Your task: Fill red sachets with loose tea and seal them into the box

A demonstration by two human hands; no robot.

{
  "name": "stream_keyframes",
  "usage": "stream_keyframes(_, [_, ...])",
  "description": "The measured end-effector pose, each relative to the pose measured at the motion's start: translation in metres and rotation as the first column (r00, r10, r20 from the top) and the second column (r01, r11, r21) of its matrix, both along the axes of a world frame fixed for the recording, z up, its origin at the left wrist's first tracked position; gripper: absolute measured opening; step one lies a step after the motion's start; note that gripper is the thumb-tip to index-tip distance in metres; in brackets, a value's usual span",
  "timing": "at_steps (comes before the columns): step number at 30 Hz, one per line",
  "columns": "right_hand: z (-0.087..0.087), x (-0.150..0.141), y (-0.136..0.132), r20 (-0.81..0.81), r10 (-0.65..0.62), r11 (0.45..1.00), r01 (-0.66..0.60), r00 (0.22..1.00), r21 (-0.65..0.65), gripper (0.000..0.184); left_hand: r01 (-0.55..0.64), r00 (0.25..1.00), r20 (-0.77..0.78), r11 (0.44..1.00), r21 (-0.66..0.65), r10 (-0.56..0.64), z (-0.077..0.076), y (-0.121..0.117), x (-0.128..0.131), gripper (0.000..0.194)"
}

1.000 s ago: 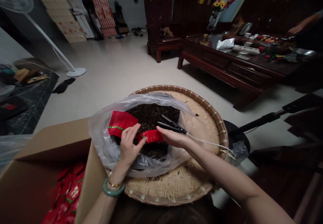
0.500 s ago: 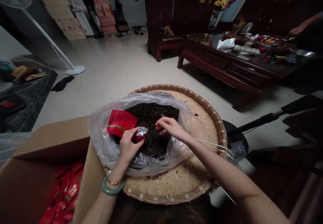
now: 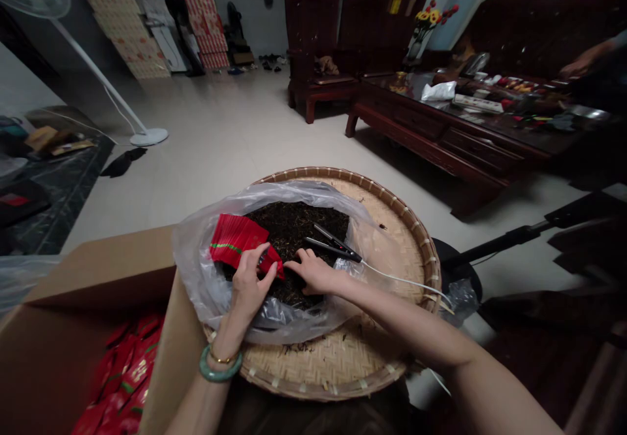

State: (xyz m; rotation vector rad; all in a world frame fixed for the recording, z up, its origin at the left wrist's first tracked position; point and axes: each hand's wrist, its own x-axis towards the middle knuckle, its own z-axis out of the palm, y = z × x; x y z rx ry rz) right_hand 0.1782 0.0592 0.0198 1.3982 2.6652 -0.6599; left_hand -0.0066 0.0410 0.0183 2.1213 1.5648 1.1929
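My left hand (image 3: 249, 285) is closed around a small red packet (image 3: 274, 266), whose open top shows a dark inside. Against that hand lies a fanned row of red packets with a green stripe (image 3: 235, 236). My right hand (image 3: 316, 272) is low over the dark dried leaves (image 3: 289, 219), thumb and fingers apart; its fingertips are partly hidden at the leaves. A clear plastic bag (image 3: 196, 291) surrounds the leaves. Beyond my right hand, a black hair straightener (image 3: 337, 245) lies with its plates apart.
A round woven bamboo tray (image 3: 323, 370) carries the bag. The straightener's white cord (image 3: 406, 280) crosses its right side. At my left stands an open cardboard box (image 3: 166, 350) with red packets (image 3: 132, 370). Farther off are a dark wooden table (image 3: 431, 121) and a white fan (image 3: 149, 136).
My right hand has dropped down and left to the leaves near the packet. The straightener, mostly hidden behind that hand before, now shows. The held packet has tilted, its silvery inside less visible.
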Motion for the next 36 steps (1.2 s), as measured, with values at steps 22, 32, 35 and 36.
stream_keyframes(22, [-0.003, 0.032, 0.01, -0.531, -0.561, 0.767, 0.158, 0.635, -0.622, 0.051, -0.042, 0.998, 0.027, 0.97, -0.241, 0.05, 0.037, 0.017, -0.034, 0.024])
stream_keyframes(32, [0.012, 0.033, -0.005, -0.147, -0.982, 0.056, -0.55, 0.123, -0.834, 0.03, 0.05, 0.997, -0.047, 0.967, -0.25, -0.064, 0.069, 0.011, -0.036, 0.028])
stream_keyframes(35, [0.018, 0.031, -0.005, -0.118, -0.987, 0.032, -0.588, 0.108, -0.809, 0.039, 0.095, 0.99, -0.079, 0.961, -0.259, -0.119, 0.066, 0.012, -0.031, 0.03])
stream_keyframes(36, [0.019, 0.031, -0.005, -0.108, -0.99, 0.033, -0.586, 0.093, -0.809, 0.041, 0.103, 0.989, -0.077, 0.96, -0.262, -0.127, 0.064, 0.012, -0.029, 0.03])
